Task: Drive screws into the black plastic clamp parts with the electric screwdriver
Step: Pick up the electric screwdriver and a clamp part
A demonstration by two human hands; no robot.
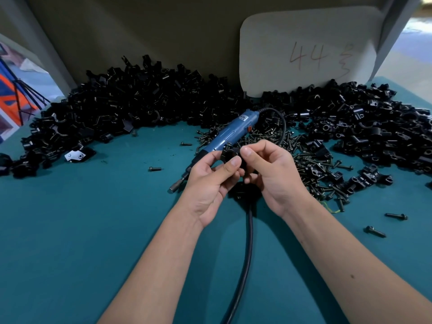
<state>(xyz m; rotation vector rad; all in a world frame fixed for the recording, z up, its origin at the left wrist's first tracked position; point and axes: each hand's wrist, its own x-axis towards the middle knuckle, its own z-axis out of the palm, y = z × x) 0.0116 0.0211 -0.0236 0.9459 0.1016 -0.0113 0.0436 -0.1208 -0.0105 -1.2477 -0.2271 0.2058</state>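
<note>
A small black plastic clamp part is held above the table between both hands. My left hand pinches its left side with thumb and fingers. My right hand pinches its right side. Behind the hands, the blue electric screwdriver lies on the teal table, bit tip pointing toward the near left. Neither hand touches it. A pile of dark screws lies just right of my right hand.
Large heaps of black clamp parts ring the back and right of the table. The screwdriver's black cable runs toward me between my forearms. Loose screws lie at the near right. A white card marked 44 leans at the back.
</note>
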